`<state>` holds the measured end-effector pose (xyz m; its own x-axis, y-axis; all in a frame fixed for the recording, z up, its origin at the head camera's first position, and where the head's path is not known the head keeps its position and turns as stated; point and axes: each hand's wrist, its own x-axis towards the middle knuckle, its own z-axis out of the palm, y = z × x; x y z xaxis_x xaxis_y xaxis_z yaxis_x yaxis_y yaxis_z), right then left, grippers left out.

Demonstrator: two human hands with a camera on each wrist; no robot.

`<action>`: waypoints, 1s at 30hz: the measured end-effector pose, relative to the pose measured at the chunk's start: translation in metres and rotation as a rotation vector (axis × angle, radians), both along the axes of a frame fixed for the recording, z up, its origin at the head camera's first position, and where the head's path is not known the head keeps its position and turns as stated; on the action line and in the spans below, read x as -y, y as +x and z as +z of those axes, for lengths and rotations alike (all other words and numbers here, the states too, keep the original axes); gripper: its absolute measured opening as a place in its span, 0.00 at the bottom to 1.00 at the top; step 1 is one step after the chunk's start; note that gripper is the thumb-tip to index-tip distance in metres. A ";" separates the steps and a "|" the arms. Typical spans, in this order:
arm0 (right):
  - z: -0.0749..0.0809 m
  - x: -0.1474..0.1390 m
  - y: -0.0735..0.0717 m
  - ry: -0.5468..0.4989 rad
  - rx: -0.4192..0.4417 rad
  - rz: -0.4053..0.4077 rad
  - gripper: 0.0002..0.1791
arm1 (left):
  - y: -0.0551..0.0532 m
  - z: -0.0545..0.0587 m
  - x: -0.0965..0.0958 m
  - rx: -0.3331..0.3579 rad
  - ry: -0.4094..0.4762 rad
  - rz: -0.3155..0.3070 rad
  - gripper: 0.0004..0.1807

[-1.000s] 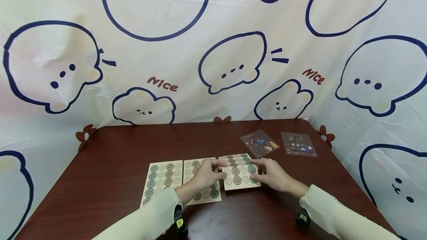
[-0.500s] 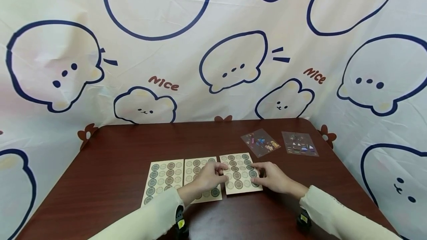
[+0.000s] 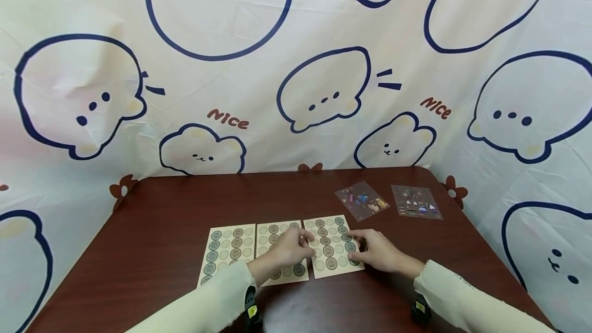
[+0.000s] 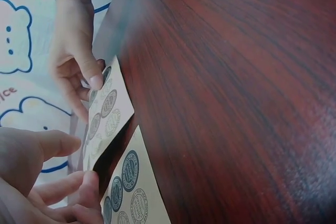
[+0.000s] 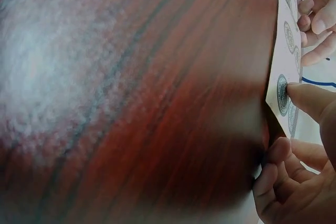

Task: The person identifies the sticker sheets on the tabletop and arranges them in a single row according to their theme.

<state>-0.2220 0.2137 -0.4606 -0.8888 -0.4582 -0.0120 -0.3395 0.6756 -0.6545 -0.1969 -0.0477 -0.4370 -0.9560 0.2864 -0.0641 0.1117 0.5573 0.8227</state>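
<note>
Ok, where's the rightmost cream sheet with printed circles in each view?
Head: rightmost cream sheet below and slightly right of centre, between left hand and right hand.
Left wrist: rightmost cream sheet left of centre, above the neighbouring sheet.
Right wrist: rightmost cream sheet, a narrow strip towards the right edge.
Shared landmark: the right hand, touching the rightmost cream sheet in all three.

Cream sleeves (image 3: 203, 297), black wristbands (image 3: 250, 301), yellow patches (image 3: 252, 311); fingers (image 4: 59, 145) bare.
</note>
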 end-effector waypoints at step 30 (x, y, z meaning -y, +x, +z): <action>-0.003 0.008 0.006 0.152 -0.088 -0.077 0.30 | -0.002 0.002 0.002 -0.003 -0.098 -0.042 0.15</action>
<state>-0.2164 0.2055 -0.4639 -0.9218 -0.3876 0.0035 -0.3345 0.7908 -0.5125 -0.1985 -0.0493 -0.4353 -0.9435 0.3184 -0.0914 0.1387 0.6303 0.7639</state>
